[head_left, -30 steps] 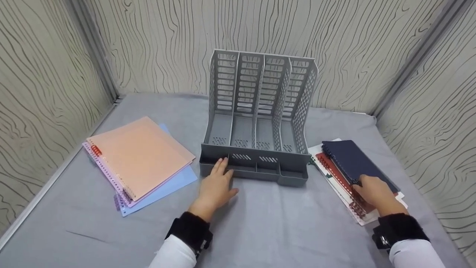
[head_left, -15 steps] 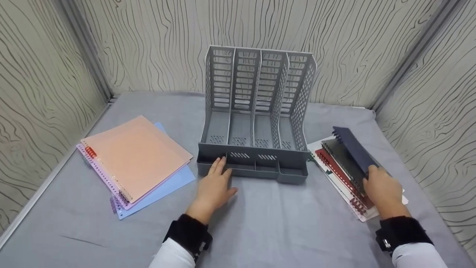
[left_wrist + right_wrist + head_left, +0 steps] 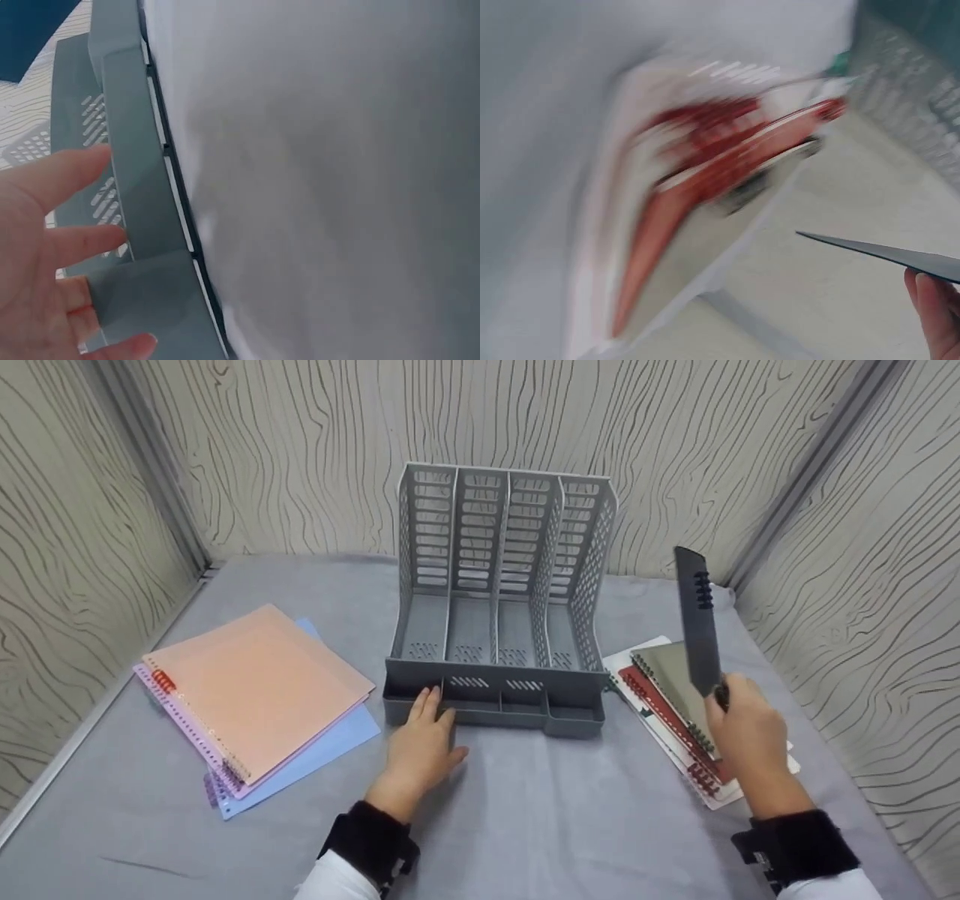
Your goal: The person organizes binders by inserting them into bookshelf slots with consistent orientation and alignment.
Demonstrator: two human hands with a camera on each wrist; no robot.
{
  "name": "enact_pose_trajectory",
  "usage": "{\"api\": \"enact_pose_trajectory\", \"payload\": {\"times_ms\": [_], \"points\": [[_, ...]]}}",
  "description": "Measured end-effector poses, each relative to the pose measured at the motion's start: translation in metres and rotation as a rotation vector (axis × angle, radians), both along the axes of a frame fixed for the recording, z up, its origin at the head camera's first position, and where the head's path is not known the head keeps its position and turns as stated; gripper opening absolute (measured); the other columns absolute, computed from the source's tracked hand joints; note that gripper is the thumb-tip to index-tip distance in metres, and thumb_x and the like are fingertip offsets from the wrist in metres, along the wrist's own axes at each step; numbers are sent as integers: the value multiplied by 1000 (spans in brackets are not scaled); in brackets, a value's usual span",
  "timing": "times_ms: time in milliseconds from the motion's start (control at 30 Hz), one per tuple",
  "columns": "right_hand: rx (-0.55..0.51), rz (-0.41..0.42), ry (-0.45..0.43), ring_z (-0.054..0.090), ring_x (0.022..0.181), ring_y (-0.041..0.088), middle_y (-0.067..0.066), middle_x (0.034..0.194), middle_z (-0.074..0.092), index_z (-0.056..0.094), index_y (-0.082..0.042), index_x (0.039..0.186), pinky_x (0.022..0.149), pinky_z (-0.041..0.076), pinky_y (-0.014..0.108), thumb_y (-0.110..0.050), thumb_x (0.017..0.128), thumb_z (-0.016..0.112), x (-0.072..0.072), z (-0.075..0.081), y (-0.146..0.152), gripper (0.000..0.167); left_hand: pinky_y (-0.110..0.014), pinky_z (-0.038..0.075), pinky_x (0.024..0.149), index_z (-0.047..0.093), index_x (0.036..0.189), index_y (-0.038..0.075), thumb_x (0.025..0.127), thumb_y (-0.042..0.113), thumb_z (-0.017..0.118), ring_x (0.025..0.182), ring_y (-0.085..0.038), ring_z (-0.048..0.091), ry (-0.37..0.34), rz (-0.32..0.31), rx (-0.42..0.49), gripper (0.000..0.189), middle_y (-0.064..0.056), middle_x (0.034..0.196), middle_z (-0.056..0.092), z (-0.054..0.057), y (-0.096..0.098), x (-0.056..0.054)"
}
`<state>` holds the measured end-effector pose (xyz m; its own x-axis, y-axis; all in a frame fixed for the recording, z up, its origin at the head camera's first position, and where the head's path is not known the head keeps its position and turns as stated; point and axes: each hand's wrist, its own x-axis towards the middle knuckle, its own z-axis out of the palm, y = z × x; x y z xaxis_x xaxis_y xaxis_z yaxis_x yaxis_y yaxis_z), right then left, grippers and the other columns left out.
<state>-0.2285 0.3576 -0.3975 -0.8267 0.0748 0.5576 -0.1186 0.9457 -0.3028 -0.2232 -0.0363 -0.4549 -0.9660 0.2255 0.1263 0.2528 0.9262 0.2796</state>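
A dark navy spiral notebook point(image 3: 696, 622) is held up on edge over the right-hand pile, its lower end gripped by my right hand point(image 3: 750, 735). In the right wrist view the notebook point(image 3: 885, 253) appears as a thin edge above the fingers point(image 3: 934, 311). My left hand point(image 3: 420, 750) lies with extended fingers at the front tray of a grey desk file organizer point(image 3: 574, 686). The left wrist view shows those fingers spread against the organizer point(image 3: 146, 165). Beneath the raised notebook lie an olive-grey notebook point(image 3: 667, 667), a red one point(image 3: 679, 735) and white ones point(image 3: 626, 660).
On the left, a peach notebook point(image 3: 259, 690) lies over a lilac one point(image 3: 191, 735) and a blue one point(image 3: 337, 746). Grey cloth point(image 3: 525, 810) covers the table. Wood-patterned panels point(image 3: 315, 450) stand behind and at both sides.
My right hand has lifted the navy notebook off the pile and turned it on edge, uncovering the olive-grey one. The left hand stays at the organizer's tray.
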Motion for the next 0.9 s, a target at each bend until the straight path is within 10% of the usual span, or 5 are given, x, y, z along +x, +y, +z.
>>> {"api": "enact_pose_trajectory", "payload": {"times_ms": [300, 667, 900], "points": [[28, 242, 311, 41, 49, 25, 9, 59, 43, 45, -1, 76, 41, 35, 42, -1, 79, 57, -7, -2, -55, 12, -46, 48, 86, 56, 127, 4, 82, 42, 68, 137, -32, 24, -48, 21, 19, 60, -22, 146, 30, 4, -6, 6], [32, 313, 346, 44, 51, 25, 10, 64, 47, 50, 1, 79, 43, 37, 43, -1, 80, 58, -17, 5, -86, 8, -50, 36, 100, 51, 133, 6, 85, 45, 63, 134, -38, 27, -140, -4, 104, 62, -29, 143, 30, 27, -7, 12], [55, 376, 372, 58, 60, 30, 17, 78, 60, 57, 6, 93, 46, 46, 45, -1, 81, 58, -24, 8, -105, 13, -46, 42, 95, 42, 140, 11, 90, 46, 56, 119, -30, 50, -119, -104, 285, 63, -13, 137, 48, 49, 3, 16]]}}
